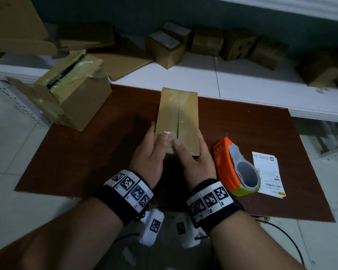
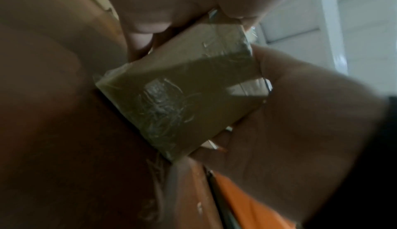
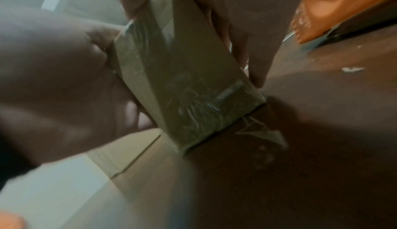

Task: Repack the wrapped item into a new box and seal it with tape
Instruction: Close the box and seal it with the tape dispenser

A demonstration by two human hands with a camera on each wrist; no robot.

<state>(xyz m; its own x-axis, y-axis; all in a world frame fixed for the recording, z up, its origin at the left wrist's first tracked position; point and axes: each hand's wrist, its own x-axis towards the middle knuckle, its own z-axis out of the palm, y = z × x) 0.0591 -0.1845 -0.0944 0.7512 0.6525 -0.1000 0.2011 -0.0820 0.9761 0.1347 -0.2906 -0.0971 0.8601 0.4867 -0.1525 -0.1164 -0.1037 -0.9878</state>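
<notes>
- We've got the new box [image 1: 179, 117], a slim brown cardboard one, sitting on the dark red-brown board [image 1: 86, 152] with its long side running away from us. Flaps are closed, centre seam showing, clear tape crinkled over the near end.
- Our orange tape dispenser [image 1: 233, 168] lies on the same board, just right of the box.

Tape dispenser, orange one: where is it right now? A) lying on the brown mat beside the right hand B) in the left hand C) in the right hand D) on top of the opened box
A: the tape dispenser lies on the brown mat, right of the right hand, while both hands grip the small box.
</notes>
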